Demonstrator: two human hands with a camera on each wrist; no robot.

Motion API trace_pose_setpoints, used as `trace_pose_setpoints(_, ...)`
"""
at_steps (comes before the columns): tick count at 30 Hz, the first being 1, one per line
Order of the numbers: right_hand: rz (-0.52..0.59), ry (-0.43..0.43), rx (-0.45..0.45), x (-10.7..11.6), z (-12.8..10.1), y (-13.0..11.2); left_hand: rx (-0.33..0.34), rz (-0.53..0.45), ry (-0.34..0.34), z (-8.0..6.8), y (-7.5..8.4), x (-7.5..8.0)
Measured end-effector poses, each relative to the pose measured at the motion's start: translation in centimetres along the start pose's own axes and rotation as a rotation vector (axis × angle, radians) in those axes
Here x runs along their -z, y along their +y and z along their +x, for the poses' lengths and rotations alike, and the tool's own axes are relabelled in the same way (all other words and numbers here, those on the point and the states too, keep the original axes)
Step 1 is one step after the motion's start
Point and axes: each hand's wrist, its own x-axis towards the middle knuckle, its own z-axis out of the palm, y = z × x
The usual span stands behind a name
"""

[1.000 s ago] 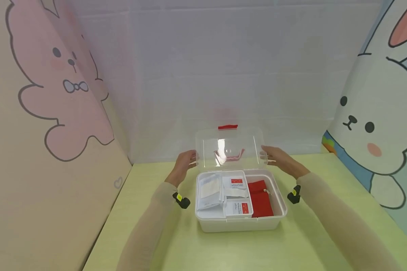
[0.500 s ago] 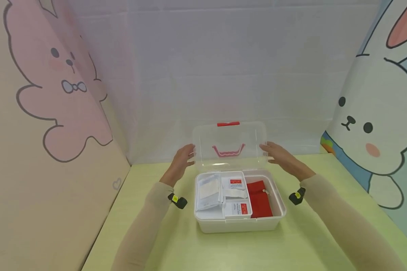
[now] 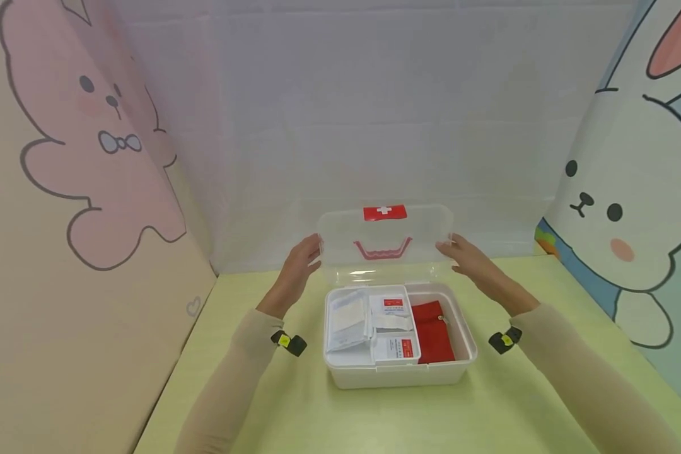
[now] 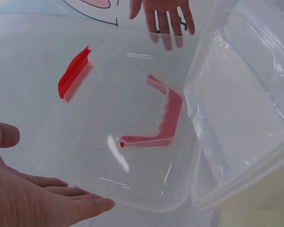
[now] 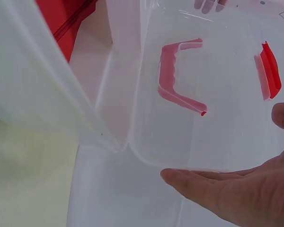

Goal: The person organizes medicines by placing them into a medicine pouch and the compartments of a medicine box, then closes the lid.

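Observation:
A white first-aid box (image 3: 397, 377) stands on the table with its clear lid (image 3: 340, 230) raised behind it. The lid carries a pink-red carry handle (image 3: 383, 254) and a red latch (image 3: 370, 214) with a white cross. At the lid's left side is my left hand (image 3: 292, 277), fingers extended along its edge and thumb apart in the left wrist view. My right hand (image 3: 479, 271) is at the opposite side, straight fingers (image 5: 194, 179) touching or nearly touching the lid's edge. Inside the box are a clear packet (image 3: 347, 318), white-and-red small boxes (image 3: 394, 348) and a red zipped pouch (image 3: 434, 340).
Pale yellow-green table (image 3: 340, 422) surrounds the box. Close behind the lid hangs a white sheet (image 3: 374, 126). Printed panels with a pink cartoon animal (image 3: 119, 189) and a white rabbit (image 3: 618, 252) stand at the sides. A small black camera (image 3: 289, 342) sits on each wrist.
The lid's tilt has changed, so its latch shows its white cross rather than a thin strip. Both hands have moved slightly up and apart. The box stays put.

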Motion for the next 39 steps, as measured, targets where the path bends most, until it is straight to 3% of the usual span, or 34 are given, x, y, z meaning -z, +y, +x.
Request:
trace_pose_setpoints(9, 0.011, 0.015, 0.052, 0.3, -2.0, -0.8, -0.005, -0.052, -0.051, -1.6, 0.5, -0.2)
trace_pose_setpoints(13, 0.003, 0.007, 0.067, 0.3, -2.7, -0.9, -0.009, -0.02, -0.071, -2.4, 0.4, -0.2)
trace_pose_setpoints(21, -0.125, 0.01, 0.03, 0.3, -4.1, -1.3, -0.032, 0.066, -0.112, -3.9, 0.2, 0.1)
trace_pose_setpoints(29, -0.184, 0.009, 0.017, -0.2, -5.6, -0.7, 0.044, 0.241, -0.113, -5.6, 0.2, 0.3)
trace_pose_setpoints(39, -0.288, 0.039, 0.017, -1.0, -7.4, -0.3, 0.118, 0.265, -0.177, -8.2, -0.3, 0.9)
